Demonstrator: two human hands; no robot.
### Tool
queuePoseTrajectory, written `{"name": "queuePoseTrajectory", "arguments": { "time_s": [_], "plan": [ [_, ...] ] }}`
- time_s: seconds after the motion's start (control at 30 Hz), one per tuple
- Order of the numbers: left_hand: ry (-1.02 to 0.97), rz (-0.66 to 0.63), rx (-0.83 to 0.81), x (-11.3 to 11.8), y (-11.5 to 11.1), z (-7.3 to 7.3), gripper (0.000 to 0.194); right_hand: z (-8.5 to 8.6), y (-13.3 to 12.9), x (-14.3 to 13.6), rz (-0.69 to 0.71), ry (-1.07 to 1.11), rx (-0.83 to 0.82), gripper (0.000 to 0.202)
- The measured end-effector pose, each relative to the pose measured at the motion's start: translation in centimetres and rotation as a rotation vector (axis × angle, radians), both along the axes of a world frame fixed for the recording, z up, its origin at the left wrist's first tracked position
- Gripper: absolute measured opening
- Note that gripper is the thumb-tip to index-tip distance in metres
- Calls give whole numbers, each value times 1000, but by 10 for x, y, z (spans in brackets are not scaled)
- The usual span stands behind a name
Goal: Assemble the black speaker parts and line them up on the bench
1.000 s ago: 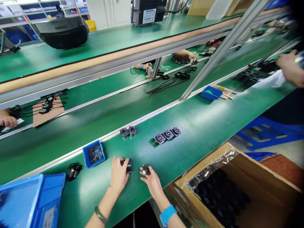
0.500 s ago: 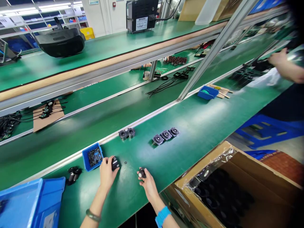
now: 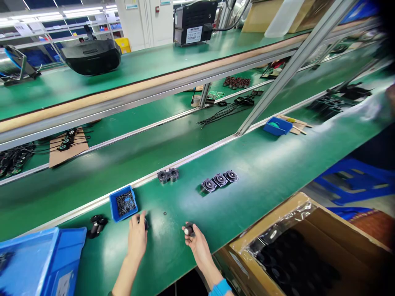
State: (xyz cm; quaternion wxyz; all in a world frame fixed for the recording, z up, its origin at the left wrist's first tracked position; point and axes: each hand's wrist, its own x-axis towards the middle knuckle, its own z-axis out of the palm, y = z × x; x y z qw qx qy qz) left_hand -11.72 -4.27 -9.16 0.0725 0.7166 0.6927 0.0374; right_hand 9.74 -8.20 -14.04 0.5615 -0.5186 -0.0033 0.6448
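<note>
My left hand (image 3: 137, 236) grips a black part (image 3: 146, 223) beside a small blue bin (image 3: 125, 216) as my right hand (image 3: 199, 245) pinches a dark, white-tipped piece (image 3: 189, 230)

"What stands on the upper green shelf (image 3: 148, 63)?"

"A black machine (image 3: 197, 18) with a white label (image 3: 194, 35); to its left, a dark curved device (image 3: 92, 59), with a yellow bin (image 3: 124, 45) behind it."

"And lower down?"

"Black cables (image 3: 222, 112) lie left of the slanting metal post (image 3: 271, 88). Farther left, a cardboard sheet (image 3: 55, 157) bears small cabled parts (image 3: 66, 141). A blue plastic stool (image 3: 354, 176) stands at right."
</note>
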Motion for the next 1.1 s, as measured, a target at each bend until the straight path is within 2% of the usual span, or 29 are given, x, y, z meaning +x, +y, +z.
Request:
{"name": "queuePoseTrajectory", "arguments": {
  "time_s": [0.1, 0.2, 0.27, 0.37, 0.47, 0.57, 0.67, 0.73, 0.77, 0.83, 0.93, 1.0, 1.1],
  "plan": [
    [-24, -70, 53, 23, 9, 2, 54, 3, 0, 1, -6, 5, -1, 50],
    [-328, -142, -58, 52, 28, -7, 40, 8, 0, -1, -5, 9, -2, 48],
    [-494, -127, -141, 64, 41, -16, 33, 12, -1, -3, -7, 13, 4, 46],
    [-659, -69, -195, 69, 50, -26, 24, 20, -1, -5, -19, 26, 23, 44],
    [-883, 11, -257, 67, 37, -24, 21, 32, 1, -8, -39, -8, 68, 47],
    [-1077, 90, -332, 67, 10, -15, 45, 44, 3, -14, -30, -105, 141, 52],
    [-1378, 301, -399, 69, -13, -3, 60, 53, 2, -23, 14, -226, 187, 55],
    [-1572, 462, -412, 69, -22, 5, 58, 58, 0, -29, 52, -334, 187, 57],
    [-1621, 503, -394, 68, -24, 8, 55, 60, -1, -33, 69, -394, 183, 58],
    [-1593, 466, -305, 63, -27, 14, 47, 63, -4, -39, 86, -512, 181, 58],
    [-1407, 290, -112, 55, -31, 18, 34, 63, -9, -48, 65, -594, 188, 54],
    [-1258, 183, -3, 48, -35, 17, 28, 60, -12, -54, 61, -523, 177, 54],
    [-1141, 35, 61, 39, -43, 12, 21, 54, -16, -59, 113, -208, 132, 48]
  ]
}}
